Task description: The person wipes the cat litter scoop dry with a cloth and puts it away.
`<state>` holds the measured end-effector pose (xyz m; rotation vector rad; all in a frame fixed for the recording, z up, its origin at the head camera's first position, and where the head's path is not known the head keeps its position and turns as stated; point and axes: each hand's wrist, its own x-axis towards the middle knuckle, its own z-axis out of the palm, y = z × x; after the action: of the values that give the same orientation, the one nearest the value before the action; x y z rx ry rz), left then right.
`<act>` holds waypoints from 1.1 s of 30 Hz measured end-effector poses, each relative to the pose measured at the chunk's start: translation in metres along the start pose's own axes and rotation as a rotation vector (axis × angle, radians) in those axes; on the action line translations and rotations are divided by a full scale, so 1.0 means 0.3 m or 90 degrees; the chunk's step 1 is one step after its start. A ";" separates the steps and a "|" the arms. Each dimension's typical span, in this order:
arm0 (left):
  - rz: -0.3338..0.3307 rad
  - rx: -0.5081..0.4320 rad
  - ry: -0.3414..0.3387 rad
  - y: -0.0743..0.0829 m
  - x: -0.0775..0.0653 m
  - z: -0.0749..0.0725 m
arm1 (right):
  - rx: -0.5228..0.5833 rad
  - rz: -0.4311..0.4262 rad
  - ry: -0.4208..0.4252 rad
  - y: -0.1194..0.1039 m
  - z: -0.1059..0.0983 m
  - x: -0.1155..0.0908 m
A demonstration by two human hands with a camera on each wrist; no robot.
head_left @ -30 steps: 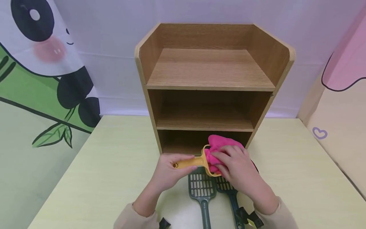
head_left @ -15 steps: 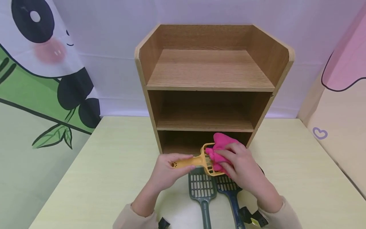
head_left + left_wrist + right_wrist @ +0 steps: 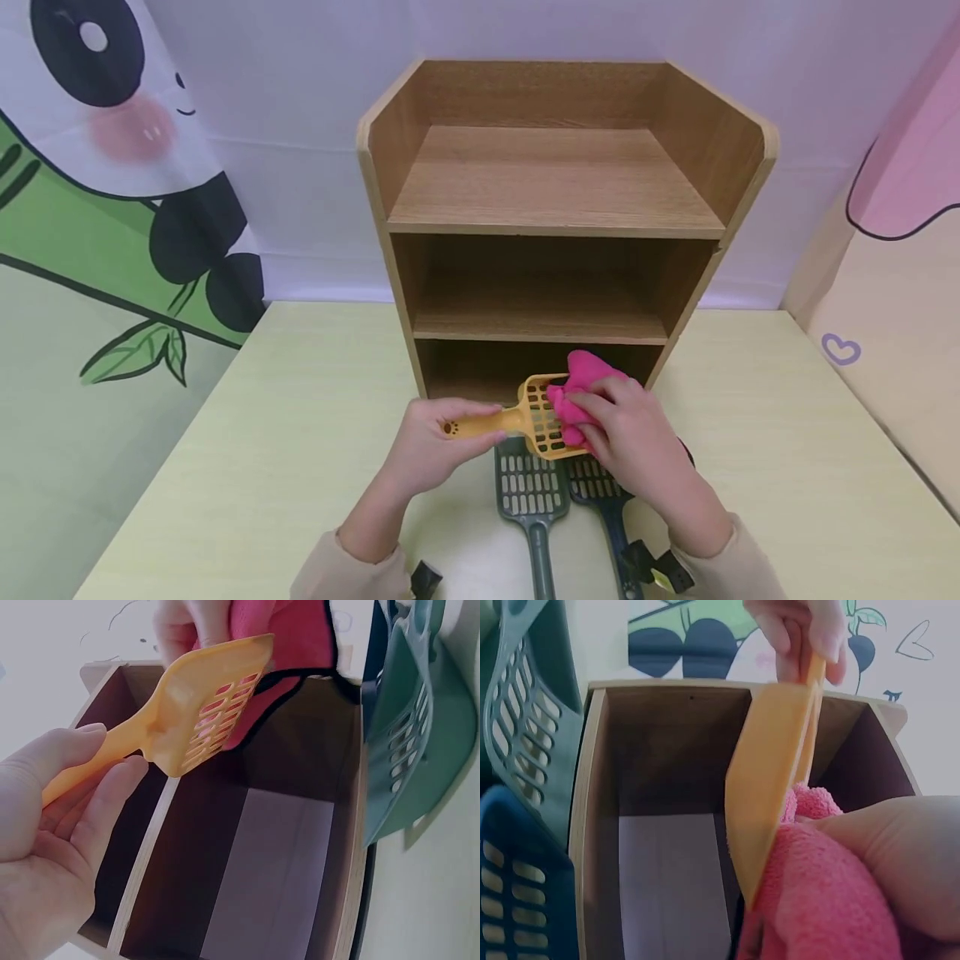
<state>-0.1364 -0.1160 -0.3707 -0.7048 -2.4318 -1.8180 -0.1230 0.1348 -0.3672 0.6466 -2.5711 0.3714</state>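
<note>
My left hand [image 3: 431,442] pinches the handle of a yellow slotted litter scoop [image 3: 542,421] between thumb and fingers, holding it above the table. A bunched pink cloth [image 3: 581,400] with dark edging is gripped in my right hand [image 3: 637,437] and pressed against the scoop's head. In the right wrist view the pink cloth [image 3: 825,892] lies along one face of the yellow scoop [image 3: 769,772]. Below the hands, a grey-green litter scoop [image 3: 531,492] and a dark blue litter scoop [image 3: 600,492] lie side by side on the table.
A wooden shelf unit [image 3: 555,227] with several levels stands right behind the hands. The pale table [image 3: 247,467] extends to both sides. Printed curtains [image 3: 315,150] hang behind. Black straps [image 3: 652,567] show near the right sleeve.
The cloth has slid right across the yellow scoop's head, so more of its slots show. The left hand and the scoop have shifted slightly left.
</note>
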 end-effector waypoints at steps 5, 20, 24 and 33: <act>-0.008 0.007 0.014 0.005 0.002 -0.017 | 0.012 0.028 -0.001 0.015 -0.002 -0.001; 0.045 -0.016 -0.001 0.004 -0.006 0.019 | 0.079 -0.024 0.041 -0.054 -0.006 -0.010; 0.048 -0.011 0.000 0.006 -0.006 0.013 | 0.041 -0.015 0.038 -0.031 -0.007 -0.006; 0.029 -0.015 0.008 0.004 -0.004 -0.003 | 0.017 0.032 0.028 0.013 -0.024 -0.004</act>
<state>-0.1350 -0.1171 -0.3697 -0.7415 -2.3708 -1.8317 -0.1214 0.1412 -0.3621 0.5784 -2.5484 0.4315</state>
